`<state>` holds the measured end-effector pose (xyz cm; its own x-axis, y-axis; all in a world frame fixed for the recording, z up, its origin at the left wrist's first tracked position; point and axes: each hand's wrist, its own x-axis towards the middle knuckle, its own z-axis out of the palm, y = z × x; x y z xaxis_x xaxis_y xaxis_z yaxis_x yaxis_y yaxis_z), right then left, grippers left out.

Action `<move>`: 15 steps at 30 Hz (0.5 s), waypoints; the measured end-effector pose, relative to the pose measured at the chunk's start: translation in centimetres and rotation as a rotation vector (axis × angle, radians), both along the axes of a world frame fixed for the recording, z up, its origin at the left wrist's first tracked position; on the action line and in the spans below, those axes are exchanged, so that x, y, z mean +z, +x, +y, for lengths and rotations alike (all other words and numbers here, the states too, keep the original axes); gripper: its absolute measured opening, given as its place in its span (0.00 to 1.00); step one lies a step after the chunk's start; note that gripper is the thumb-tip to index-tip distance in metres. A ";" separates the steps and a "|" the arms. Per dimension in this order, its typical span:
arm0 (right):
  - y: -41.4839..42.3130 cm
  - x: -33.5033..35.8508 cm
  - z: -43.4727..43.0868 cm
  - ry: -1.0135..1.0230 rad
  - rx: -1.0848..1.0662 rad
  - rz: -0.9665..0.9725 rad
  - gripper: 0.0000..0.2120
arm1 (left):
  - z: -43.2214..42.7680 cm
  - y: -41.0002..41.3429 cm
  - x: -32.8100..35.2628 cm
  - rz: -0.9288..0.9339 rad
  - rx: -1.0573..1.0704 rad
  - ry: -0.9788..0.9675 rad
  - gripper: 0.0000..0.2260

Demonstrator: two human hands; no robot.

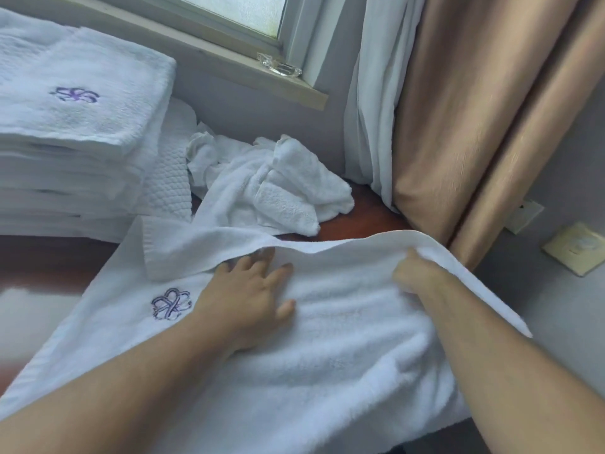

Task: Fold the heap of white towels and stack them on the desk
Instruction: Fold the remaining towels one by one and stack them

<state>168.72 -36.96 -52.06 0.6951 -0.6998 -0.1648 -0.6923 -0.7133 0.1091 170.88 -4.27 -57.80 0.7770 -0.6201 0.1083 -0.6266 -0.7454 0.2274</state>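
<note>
A white towel (343, 339) lies spread over the near right part of the desk (366, 217), its right side reaching past the desk's right edge. A purple emblem (170, 303) shows on it toward the left.

The left hand (248, 299) lies palm down on the towel near its middle, fingers straight and spread apart and pointing toward the far edge. Its forearm comes in from the near left corner.

The right hand (415, 273) is curled on the towel's far hem near the desk's right edge and holds it lifted, so the cloth drapes over the knuckles and wrist. That forearm slants in from the near right. Between the two hands the hem is turned over toward the person.

A stack (72, 132) of folded towels stands at the far left of the desk. The unfolded heap (271, 188) lies along the far edge against the wall, just beside the stack. A tan curtain (458, 126) hangs at the far right corner.
</note>
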 end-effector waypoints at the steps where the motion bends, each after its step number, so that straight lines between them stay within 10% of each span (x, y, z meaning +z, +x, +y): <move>1: 0.5 -0.4 -0.1 0.006 0.020 -0.012 0.30 | 0.5 -0.2 -0.1 0.000 0.053 0.005 0.32; 5: 1.4 -2.3 3.8 0.226 0.452 -0.141 0.25 | 3.0 -0.5 0.1 0.021 0.229 0.038 0.34; 10: 0.8 -3.7 5.8 0.173 0.392 -0.385 0.24 | 4.7 -0.5 -0.1 0.026 0.321 0.040 0.34; 15: -0.1 -2.9 6.3 -0.080 -0.035 -0.181 0.34 | 5.0 -0.3 -0.3 0.033 0.327 0.061 0.36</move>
<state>168.61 -30.69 -54.92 0.6835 -0.7297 0.0182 -0.7298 -0.6827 0.0362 170.62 0.77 -58.12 0.9383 -0.3421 0.0502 -0.3452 -0.9186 0.1921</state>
